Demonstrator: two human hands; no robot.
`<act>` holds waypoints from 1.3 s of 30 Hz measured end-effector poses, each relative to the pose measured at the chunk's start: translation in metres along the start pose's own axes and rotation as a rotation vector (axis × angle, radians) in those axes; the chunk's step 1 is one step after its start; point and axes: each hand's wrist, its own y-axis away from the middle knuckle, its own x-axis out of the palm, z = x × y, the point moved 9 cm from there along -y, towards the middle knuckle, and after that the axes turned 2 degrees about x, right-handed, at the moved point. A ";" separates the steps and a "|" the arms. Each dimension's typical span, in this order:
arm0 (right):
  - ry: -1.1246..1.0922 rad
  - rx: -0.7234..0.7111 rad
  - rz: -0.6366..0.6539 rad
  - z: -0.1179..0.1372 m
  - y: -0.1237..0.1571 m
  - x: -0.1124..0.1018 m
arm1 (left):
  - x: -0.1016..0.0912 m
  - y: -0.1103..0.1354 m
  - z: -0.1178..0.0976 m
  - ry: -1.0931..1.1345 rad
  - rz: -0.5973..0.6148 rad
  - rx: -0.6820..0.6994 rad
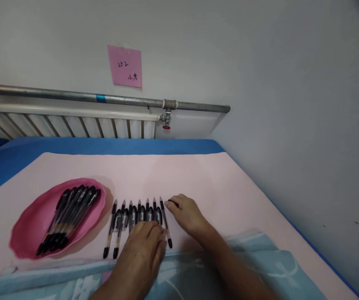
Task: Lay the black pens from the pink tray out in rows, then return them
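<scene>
Uncapped gel pens lie in a row, tips pointing away from me, among them the leftmost pen (110, 229) and the rightmost pen (166, 223). Black pen caps with clear clips, such as one pen cap (149, 213), lie between them. My left hand (144, 250) rests palm down over the lower part of the row, fingers curled together. It hides several pen ends, and whatever is under the fingers is out of sight. Just right of the rightmost pen's tip, my right hand (187, 212) pinches a small black pen cap (173, 203), partly covered by the fingers.
A pink oval dish (26, 227) on the left holds a bundle of capped black pens (71, 216). Pale blue patterned cloth (260, 254) lies along the near edge of the pink table surface (179, 171). Behind are a radiator (88, 125), a metal pipe (129, 101) and a pink note (125, 66).
</scene>
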 end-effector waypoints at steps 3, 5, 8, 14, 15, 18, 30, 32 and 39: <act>0.011 -0.016 0.013 0.002 -0.001 0.006 | 0.000 0.000 0.000 -0.014 0.009 0.002; 0.035 0.005 -0.003 0.000 -0.001 0.006 | 0.000 0.000 0.002 -0.021 0.015 -0.007; 0.070 0.025 -0.038 -0.004 0.001 0.001 | -0.001 0.002 0.003 -0.019 0.012 -0.007; 0.002 0.074 0.000 -0.014 0.010 -0.002 | -0.001 0.001 0.005 -0.028 -0.013 0.020; -0.001 0.079 0.006 -0.015 0.010 -0.002 | -0.001 0.001 0.005 -0.029 -0.010 0.023; -0.004 0.081 0.022 -0.016 0.011 0.000 | -0.001 0.001 0.006 -0.037 -0.010 0.025; -0.027 0.047 0.023 -0.009 0.010 0.007 | -0.004 0.003 0.006 -0.063 -0.032 0.055; -0.027 0.043 0.033 -0.007 0.010 0.007 | -0.005 0.003 0.005 -0.069 -0.045 0.062; -0.054 0.048 0.027 -0.006 0.011 0.007 | -0.021 0.001 0.014 -0.051 -0.145 0.004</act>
